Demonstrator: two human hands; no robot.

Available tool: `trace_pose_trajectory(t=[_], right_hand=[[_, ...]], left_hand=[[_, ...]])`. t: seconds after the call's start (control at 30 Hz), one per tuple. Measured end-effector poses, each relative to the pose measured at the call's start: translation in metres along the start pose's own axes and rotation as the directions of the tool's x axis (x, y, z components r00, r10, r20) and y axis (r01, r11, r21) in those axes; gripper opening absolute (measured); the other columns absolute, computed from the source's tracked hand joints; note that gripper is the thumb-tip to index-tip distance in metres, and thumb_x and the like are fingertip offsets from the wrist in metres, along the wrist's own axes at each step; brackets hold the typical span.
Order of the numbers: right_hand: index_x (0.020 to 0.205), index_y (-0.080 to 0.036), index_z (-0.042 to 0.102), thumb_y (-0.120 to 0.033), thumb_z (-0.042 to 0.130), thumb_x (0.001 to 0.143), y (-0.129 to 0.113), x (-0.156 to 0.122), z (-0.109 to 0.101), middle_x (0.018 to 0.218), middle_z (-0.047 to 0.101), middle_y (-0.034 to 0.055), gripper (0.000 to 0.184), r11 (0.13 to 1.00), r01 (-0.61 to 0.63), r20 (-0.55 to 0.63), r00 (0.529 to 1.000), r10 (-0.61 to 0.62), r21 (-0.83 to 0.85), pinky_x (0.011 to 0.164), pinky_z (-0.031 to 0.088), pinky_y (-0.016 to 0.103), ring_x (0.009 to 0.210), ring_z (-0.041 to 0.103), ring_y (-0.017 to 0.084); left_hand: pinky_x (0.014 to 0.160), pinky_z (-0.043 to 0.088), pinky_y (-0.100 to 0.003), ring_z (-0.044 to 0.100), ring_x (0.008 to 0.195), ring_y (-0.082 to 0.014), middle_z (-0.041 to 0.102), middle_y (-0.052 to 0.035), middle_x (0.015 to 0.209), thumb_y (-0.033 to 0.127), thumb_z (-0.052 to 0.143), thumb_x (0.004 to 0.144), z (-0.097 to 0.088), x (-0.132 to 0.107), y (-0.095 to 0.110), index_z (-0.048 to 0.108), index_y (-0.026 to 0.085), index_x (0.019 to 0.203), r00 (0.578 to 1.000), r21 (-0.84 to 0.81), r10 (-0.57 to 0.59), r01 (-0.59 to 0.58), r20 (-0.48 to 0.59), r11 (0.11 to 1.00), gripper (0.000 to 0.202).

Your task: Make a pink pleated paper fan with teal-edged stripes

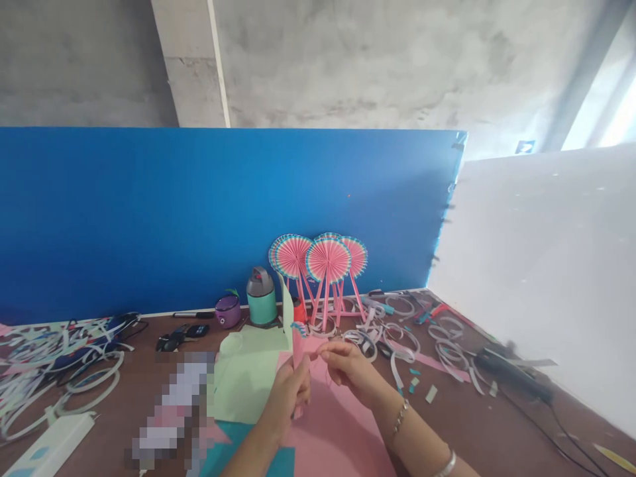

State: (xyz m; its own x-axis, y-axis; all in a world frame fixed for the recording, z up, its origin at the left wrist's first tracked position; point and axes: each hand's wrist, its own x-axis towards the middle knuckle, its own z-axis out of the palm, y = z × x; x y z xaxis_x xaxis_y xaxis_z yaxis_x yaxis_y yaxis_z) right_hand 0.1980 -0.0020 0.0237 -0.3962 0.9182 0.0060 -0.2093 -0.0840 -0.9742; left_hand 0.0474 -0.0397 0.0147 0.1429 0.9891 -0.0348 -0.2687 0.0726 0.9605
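Observation:
My left hand [287,394] is closed round a narrow folded pink paper strip [299,351] that stands upright above the table. My right hand [345,366] pinches something thin at the strip's upper part, perhaps a thread; I cannot make it out. Both hands hover over a pink paper sheet [338,430] lying on a light green sheet [246,377]. Finished pink paper fans [325,262] on sticks lean against the blue board behind.
A teal bottle [262,299] and a purple pot [228,311] stand by the blue board [199,212]. White tape rings and strips [412,331] litter the right side, tangled strips [50,358] the left. A black glue gun [511,374] lies at right, by a white wall.

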Motion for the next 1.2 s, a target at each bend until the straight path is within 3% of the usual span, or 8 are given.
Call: trace_pose_trajectory(t=[0.1,0.23,0.33,0.5,0.67,0.8,0.97,1.2], right_hand=[[0.076,-0.018,0.071,-0.041,0.073,0.066,0.006,0.000,0.003,0.057,0.053,-0.0033,0.025,0.998,0.024,0.019,1.000,-0.023,-0.052,0.043,0.017,0.023,0.042,0.031,0.004],[0.074,-0.019,0.070,-0.037,0.073,0.067,0.010,-0.003,0.006,0.076,0.062,0.0004,0.019,0.996,0.085,0.011,0.996,-0.085,-0.036,0.056,0.036,0.022,0.064,0.050,0.010],[0.078,-0.020,0.063,-0.042,0.068,0.071,0.009,-0.007,0.007,0.081,0.062,0.0003,0.024,0.997,0.013,0.055,0.998,-0.017,0.079,0.065,0.042,0.024,0.069,0.056,0.011],[0.082,-0.019,0.059,-0.059,0.051,0.077,0.010,-0.007,0.004,0.052,0.048,-0.0058,0.041,0.977,-0.167,0.015,0.985,0.170,-0.132,0.039,0.021,0.020,0.036,0.027,0.005],[0.057,-0.016,0.057,-0.041,0.070,0.065,0.013,0.004,-0.012,0.052,0.043,-0.0045,0.030,0.940,0.038,-0.131,0.987,-0.088,-0.340,0.046,0.024,0.022,0.048,0.032,0.007],[0.058,-0.016,0.056,-0.042,0.063,0.070,0.012,0.010,-0.027,0.055,0.044,-0.0034,0.030,0.926,0.158,-0.305,0.914,-0.269,-0.344,0.051,0.028,0.023,0.052,0.036,0.009],[0.063,-0.015,0.057,-0.034,0.054,0.077,0.011,0.004,-0.022,0.058,0.048,-0.0014,0.023,0.801,0.220,-0.179,0.910,-0.374,-0.557,0.053,0.031,0.023,0.055,0.040,0.011],[0.071,-0.016,0.064,-0.024,0.047,0.082,0.008,-0.011,0.006,0.056,0.055,-0.0002,0.022,0.497,0.265,0.008,0.888,-0.459,-0.826,0.051,0.030,0.022,0.050,0.044,0.011]], left_hand=[[0.040,0.024,-0.019,0.019,0.038,-0.0046,0.025,0.0124,0.046,0.057,0.061,0.072,0.001,0.001,-0.002,0.052,0.019,0.075,1.000,0.074,-0.002,0.002,0.005,0.997,0.040],[0.040,0.021,-0.019,0.025,0.038,-0.0061,0.029,0.0112,0.044,0.049,0.064,0.071,0.000,0.002,-0.004,0.054,0.019,0.074,0.999,0.156,0.022,-0.015,-0.040,0.988,0.032],[0.043,0.026,-0.021,0.033,0.042,-0.0082,0.038,0.0079,0.046,0.047,0.065,0.070,-0.002,0.005,-0.005,0.057,0.018,0.072,0.994,0.225,0.073,-0.054,-0.076,0.973,0.030],[0.052,0.033,-0.023,0.046,0.058,-0.0136,0.051,0.0021,0.060,0.043,0.065,0.070,-0.008,0.010,-0.008,0.058,0.018,0.072,0.981,0.319,0.157,-0.112,-0.118,0.941,0.027],[0.057,0.033,-0.024,0.044,0.060,-0.0136,0.048,0.0033,0.060,0.042,0.060,0.074,-0.015,0.012,-0.009,0.054,0.018,0.068,0.971,0.394,0.196,-0.129,-0.134,0.910,0.025],[0.056,0.034,-0.024,0.044,0.060,-0.0132,0.048,0.0034,0.063,0.042,0.058,0.074,-0.020,0.013,-0.003,0.053,0.019,0.079,0.975,0.395,0.176,-0.110,-0.134,0.912,0.025],[0.045,0.029,-0.021,0.029,0.043,-0.0094,0.030,0.0102,0.053,0.045,0.039,0.082,-0.015,0.011,0.000,0.043,0.022,0.085,0.993,0.353,0.081,-0.045,-0.088,0.935,0.024],[0.049,0.032,-0.022,0.035,0.046,-0.0093,0.038,0.0073,0.057,0.051,0.030,0.085,-0.011,0.009,-0.007,0.038,0.022,0.076,0.988,0.429,0.153,-0.122,-0.037,0.895,0.031]])
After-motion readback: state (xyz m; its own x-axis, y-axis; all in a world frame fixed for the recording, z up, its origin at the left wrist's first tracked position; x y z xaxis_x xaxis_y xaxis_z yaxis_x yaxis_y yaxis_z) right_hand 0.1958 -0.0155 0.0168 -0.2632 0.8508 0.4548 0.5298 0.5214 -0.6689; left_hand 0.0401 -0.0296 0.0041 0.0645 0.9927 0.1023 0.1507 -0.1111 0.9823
